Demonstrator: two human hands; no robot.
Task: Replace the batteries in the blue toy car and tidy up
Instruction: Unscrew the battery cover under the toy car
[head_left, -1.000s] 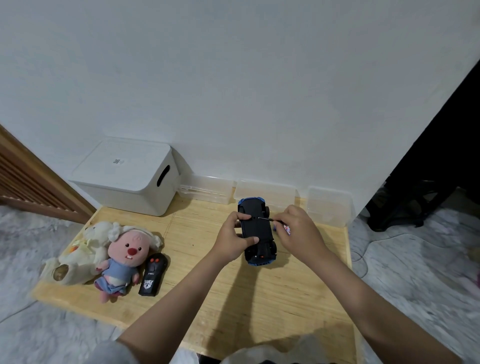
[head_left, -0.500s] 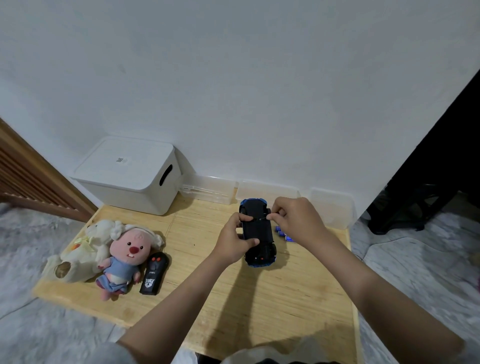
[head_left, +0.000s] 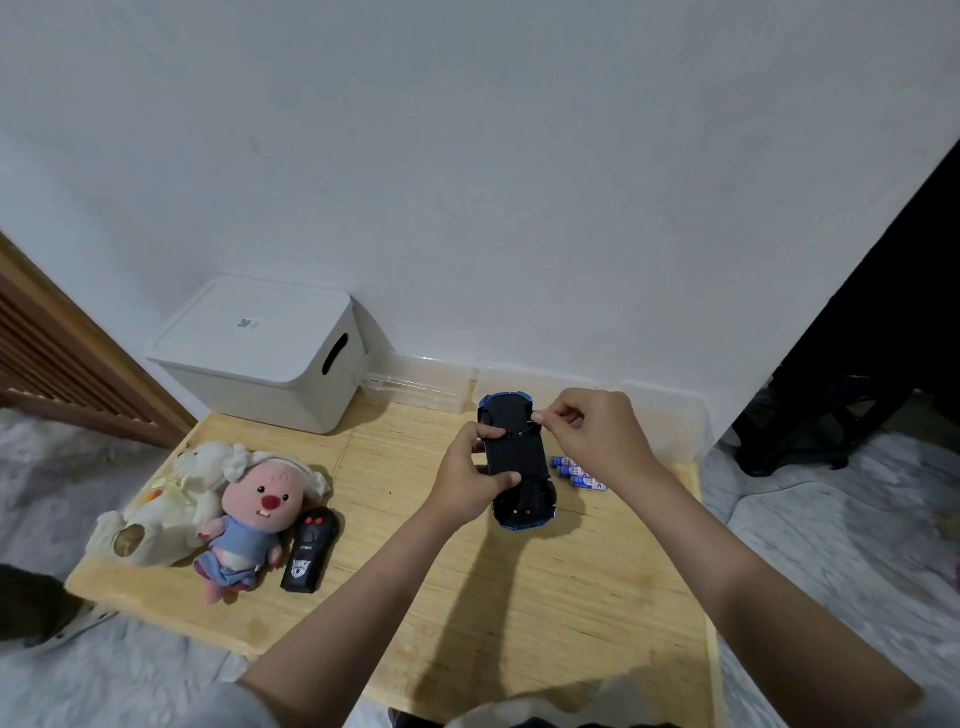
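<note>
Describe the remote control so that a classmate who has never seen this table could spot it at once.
On the wooden table, look left to the two plush toys. The remote control lies beside the pink plush: flat, black, hard, with red buttons.

White wall (head_left: 519, 182), wooden table (head_left: 519, 597) (pale floor (head_left: 831, 530))

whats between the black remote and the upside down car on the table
Only bare wooden table lies between the black remote and the blue toy car, apart from the left hand gripping the car; head view.
</note>
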